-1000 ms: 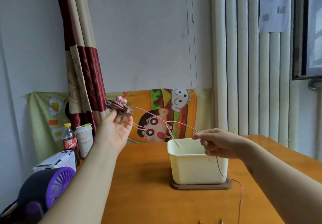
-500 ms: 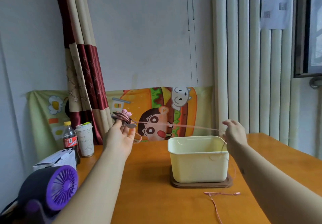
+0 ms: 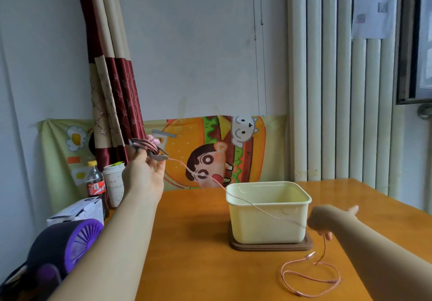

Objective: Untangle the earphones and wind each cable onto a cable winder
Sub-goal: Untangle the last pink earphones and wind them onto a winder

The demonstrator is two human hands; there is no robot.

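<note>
The left hand (image 3: 145, 179) pinched the cable winder (image 3: 149, 148) up high. The right hand (image 3: 327, 221), blurred, seemed closed around the pink cable (image 3: 257, 207), which crossed the tub (image 3: 268, 228) and looped onto the table (image 3: 198, 254). The cable looked light, soft and springy, so it was better held near the winder.

pink cable (image 3: 259, 209) stretched from dark winder (image 3: 149, 147), tail looped

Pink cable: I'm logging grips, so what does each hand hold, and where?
The left hand pinches the cable winder at its lower edge; the right hand holds the pink cable partway along.
</note>
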